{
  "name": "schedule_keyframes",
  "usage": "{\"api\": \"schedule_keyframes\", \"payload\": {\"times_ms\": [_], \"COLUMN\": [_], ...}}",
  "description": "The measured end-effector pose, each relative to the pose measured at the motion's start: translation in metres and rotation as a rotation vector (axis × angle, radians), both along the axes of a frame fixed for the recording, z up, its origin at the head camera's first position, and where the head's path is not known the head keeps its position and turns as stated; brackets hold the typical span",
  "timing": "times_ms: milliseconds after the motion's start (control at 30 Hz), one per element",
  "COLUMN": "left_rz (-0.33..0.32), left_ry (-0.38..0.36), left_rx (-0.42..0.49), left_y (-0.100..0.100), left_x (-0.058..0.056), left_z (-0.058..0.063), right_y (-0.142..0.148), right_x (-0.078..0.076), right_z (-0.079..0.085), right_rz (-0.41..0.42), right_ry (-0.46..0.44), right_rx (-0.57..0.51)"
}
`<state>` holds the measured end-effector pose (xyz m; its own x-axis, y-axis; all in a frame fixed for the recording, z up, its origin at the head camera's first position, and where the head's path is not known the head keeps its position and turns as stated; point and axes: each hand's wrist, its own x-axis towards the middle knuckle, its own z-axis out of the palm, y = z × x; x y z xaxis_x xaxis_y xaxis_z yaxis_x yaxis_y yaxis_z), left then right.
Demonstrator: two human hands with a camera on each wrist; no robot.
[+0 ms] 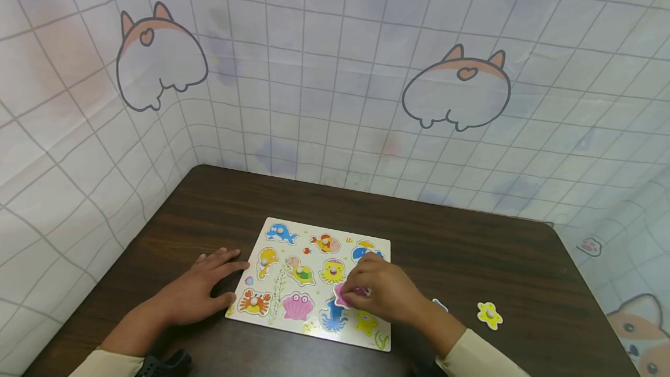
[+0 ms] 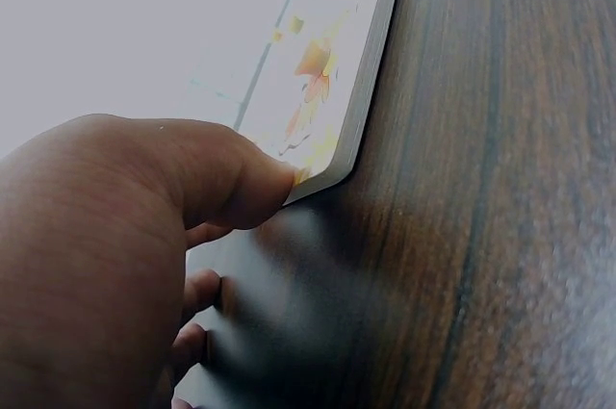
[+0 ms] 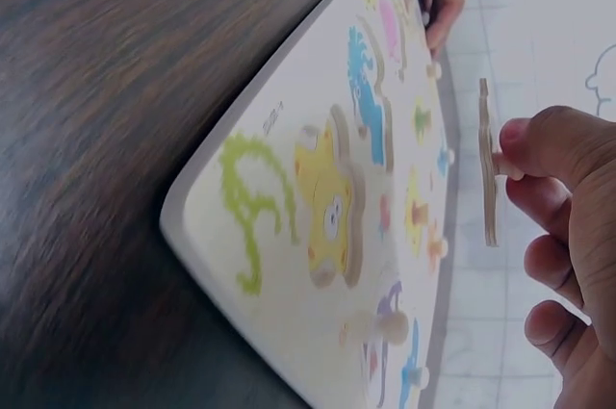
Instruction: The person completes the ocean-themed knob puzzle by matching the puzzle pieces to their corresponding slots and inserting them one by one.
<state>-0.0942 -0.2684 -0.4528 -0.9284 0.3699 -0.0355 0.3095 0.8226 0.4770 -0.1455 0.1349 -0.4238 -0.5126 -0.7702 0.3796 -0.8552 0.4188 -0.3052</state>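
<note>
A pink wooden puzzle piece is held over the puzzle board by my right hand. Thumb and forefinger pinch its small knob, and the right wrist view shows the thin piece edge-on, raised off the board. My left hand lies at the board's left edge with fingers spread, its thumb touching the near-left corner. Knobbed sea-animal pieces sit in the board, among them a crab and a turtle. The pink shell, blue squid and yellow starfish places show bare recesses.
On the dark wooden table, a yellow starfish piece lies to the right of the board. A blue-and-white piece is mostly hidden behind my right forearm. A grid-patterned cloth hangs around the table's back and sides.
</note>
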Motion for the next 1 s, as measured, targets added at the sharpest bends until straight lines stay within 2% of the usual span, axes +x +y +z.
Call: {"api": "schedule_keyframes", "payload": {"times_ms": [433,733,1000], "left_rz": [0.005,-0.007,0.008], "left_ry": [-0.008,0.025,0.002], "left_rx": [0.009,0.012,0.01], "left_y": [0.0,-0.001,-0.002], "left_x": [0.0,0.0,0.0], "left_z": [-0.001,-0.005,-0.006], "right_y": [-0.021,-0.032,-0.042], "right_x": [0.002,0.003,0.004], "right_z": [-0.003,-0.005,-0.006], "right_rz": [0.009,0.01,0.017], "right_ry": [-0.032,-0.1,-0.08], "right_rx": [0.042,0.049,0.041]}}
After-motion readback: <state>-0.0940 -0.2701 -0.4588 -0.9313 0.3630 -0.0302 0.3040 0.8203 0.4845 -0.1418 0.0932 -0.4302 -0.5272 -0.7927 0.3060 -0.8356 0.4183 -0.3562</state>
